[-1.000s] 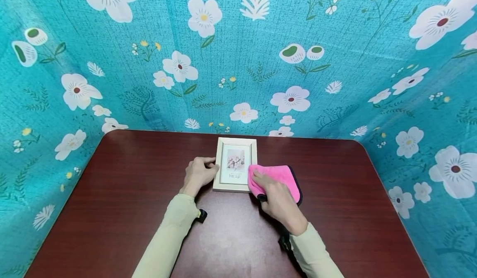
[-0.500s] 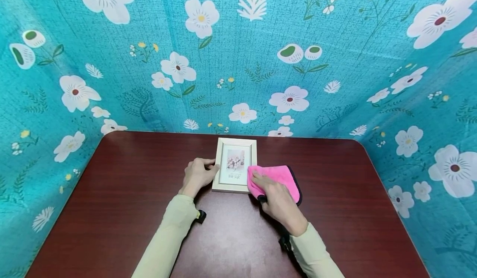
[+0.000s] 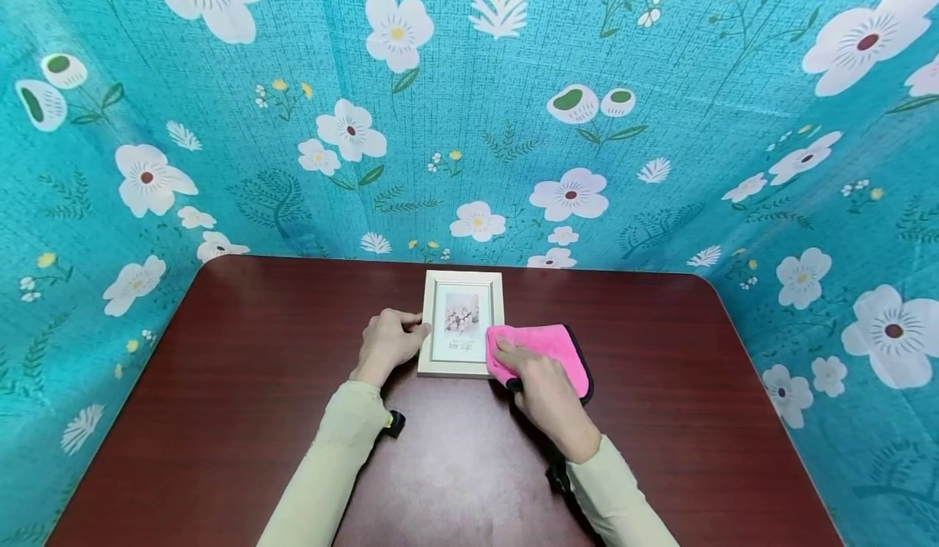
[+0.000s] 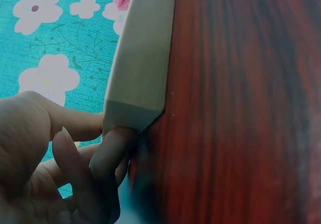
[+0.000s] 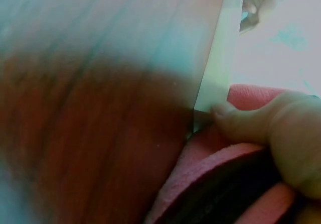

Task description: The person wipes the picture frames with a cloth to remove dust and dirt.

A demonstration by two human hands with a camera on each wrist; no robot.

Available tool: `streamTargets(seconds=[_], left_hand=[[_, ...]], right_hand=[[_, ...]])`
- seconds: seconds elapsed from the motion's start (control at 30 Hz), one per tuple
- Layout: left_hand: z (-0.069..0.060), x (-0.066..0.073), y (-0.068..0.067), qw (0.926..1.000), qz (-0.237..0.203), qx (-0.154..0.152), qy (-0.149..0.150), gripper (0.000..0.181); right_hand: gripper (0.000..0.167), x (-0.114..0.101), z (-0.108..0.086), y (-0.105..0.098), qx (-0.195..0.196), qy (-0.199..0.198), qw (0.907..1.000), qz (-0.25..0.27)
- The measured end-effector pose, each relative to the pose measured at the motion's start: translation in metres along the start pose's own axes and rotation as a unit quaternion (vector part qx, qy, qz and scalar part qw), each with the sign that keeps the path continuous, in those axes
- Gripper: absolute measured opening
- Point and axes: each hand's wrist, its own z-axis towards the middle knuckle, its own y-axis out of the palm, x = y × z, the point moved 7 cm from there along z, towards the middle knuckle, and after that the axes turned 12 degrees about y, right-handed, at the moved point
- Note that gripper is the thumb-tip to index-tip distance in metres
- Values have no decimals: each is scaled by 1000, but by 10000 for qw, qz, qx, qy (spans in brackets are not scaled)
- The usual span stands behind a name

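A cream picture frame (image 3: 461,325) with a flower print and the words "free style" lies face up near the far edge of the table. My left hand (image 3: 385,343) grips its left side; in the left wrist view the fingers (image 4: 77,123) hold the frame's end (image 4: 138,78). At the lower right corner my right hand (image 3: 552,396) holds a pink cloth (image 3: 553,347) with dark edging against the frame. Seen from the right wrist, the thumb (image 5: 246,121) presses on the frame's corner, with the cloth (image 5: 200,163) folded around it. The fingers beneath are hidden.
The dark red wooden table (image 3: 242,416) has rounded far corners. A turquoise flowered curtain (image 3: 455,172) hangs right behind it and along both sides. Black straps circle both wrists.
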Motion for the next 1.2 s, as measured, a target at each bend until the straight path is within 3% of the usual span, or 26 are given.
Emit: streamTargets(seconds=[0.23, 0.43, 0.6, 0.73, 0.87, 1.0, 1.2], left_hand=[[0, -3, 2, 9999, -85, 97, -93, 35], [0, -7, 3, 9995, -153, 209, -169, 33], [1, -8, 0, 9993, -234, 192, -214, 33], [2, -7, 0, 9994, -225, 192, -182, 33], [1, -7, -2, 9995, -171, 207, -177, 32], [0, -4, -2, 9996, -132, 161, -183, 32], [0, -2, 1, 9996, -67, 197, -175, 32]], right_hand=[[71, -4, -2, 0, 108, -118, 9999, -63], [65, -13, -10, -3, -42, -139, 9998, -115], [65, -20, -14, -9, -420, -75, 9990, -124], [64, -15, -8, -21, -740, -127, 9965, 379], [73, -3, 6, -33, -1011, 294, 9876, 1167], [76, 5, 31, -41, -812, 767, 9812, 1572], [72, -3, 84, -31, -199, 569, 9898, 1288]])
